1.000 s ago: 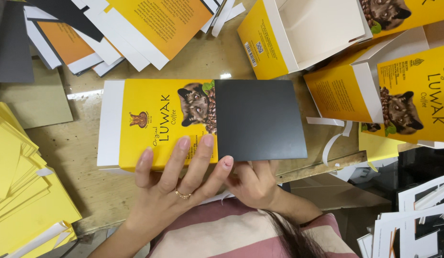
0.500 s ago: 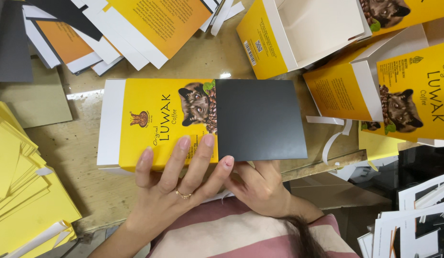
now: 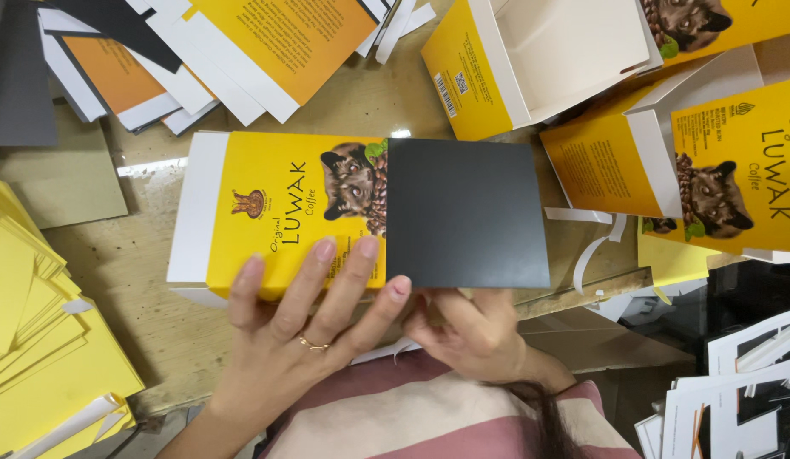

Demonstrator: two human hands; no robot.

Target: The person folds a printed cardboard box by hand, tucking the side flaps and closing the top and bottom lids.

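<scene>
A flat yellow box [image 3: 276, 212] with an animal picture and white side flaps lies on the worktable. A black square card [image 3: 465, 212] covers its right part. My left hand [image 3: 310, 319] rests flat on the box's near edge, fingers spread, a ring on one finger, the fingertips touching the yellow face and the card's left edge. My right hand [image 3: 467, 327] sits under the card's near edge, fingers curled up beneath it; what it grips is hidden by the card.
Folded yellow boxes [image 3: 735, 161] and an open box [image 3: 548, 59] lie at the right and back. A stack of yellow sheets [image 3: 29, 340] is at the left, flat orange-and-white blanks [image 3: 242, 42] at the back, white printed cards [image 3: 735, 391] at the lower right.
</scene>
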